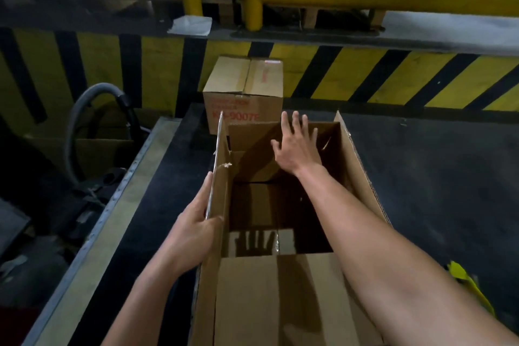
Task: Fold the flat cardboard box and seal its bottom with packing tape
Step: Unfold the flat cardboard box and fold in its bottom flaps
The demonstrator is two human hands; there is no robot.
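**Opened box held at its left wall, other hand reaching inside**

Left of the cardboard box (280, 289), a grey hose (84, 109) curves up beside the dark platform (435, 177) on which the box stands. The left hand (196, 230) grips the box's left wall, thumb inside, fingers outside. The box stands opened, flaps up. Over its interior the right hand (297, 146) reaches with fingers spread, holding nothing. Beyond the box sits a closed printed carton (244, 93).
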